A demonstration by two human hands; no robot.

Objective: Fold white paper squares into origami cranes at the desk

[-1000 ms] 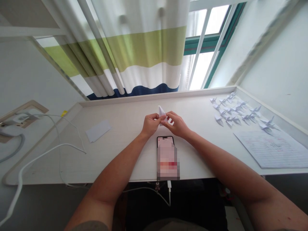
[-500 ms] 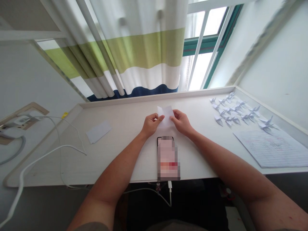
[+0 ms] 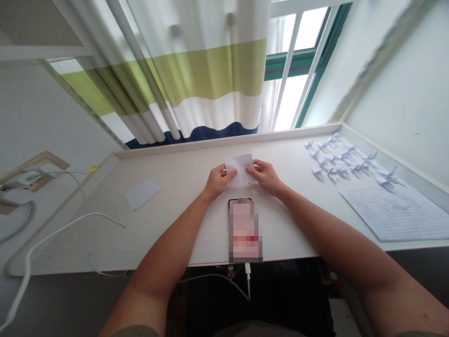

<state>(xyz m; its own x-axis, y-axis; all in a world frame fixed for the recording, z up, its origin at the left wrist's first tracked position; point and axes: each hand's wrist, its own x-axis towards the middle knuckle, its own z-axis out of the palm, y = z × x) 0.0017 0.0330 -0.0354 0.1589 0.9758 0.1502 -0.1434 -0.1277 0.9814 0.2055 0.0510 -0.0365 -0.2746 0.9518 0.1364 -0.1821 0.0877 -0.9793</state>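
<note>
Reaching past a phone (image 3: 245,230) that lies on the white desk (image 3: 175,229), the left hand (image 3: 219,182) and right hand (image 3: 266,178) pinch a white paper sheet (image 3: 240,168) between thumbs and curled fingers, just beyond the phone's top edge. The sheet is held up off the desk, and faint crease lines suggest a folding step, with the paper opened out. Any sharp new crease would seem to call for a firm, flat surface and even pressure from both thumbs. Compared with a second ago, the narrow pointed shape has opened into a wider, flatter sheet, and the hands sit further apart. Left of the phone lie a white cable (image 3: 87,220) and a small paper slip (image 3: 143,193). To its right are rows of folded paper cranes (image 3: 331,172) and a lined notepad (image 3: 393,215). Beyond the phone, a striped curtain (image 3: 196,75) hangs before a bright window (image 3: 301,65).
</note>
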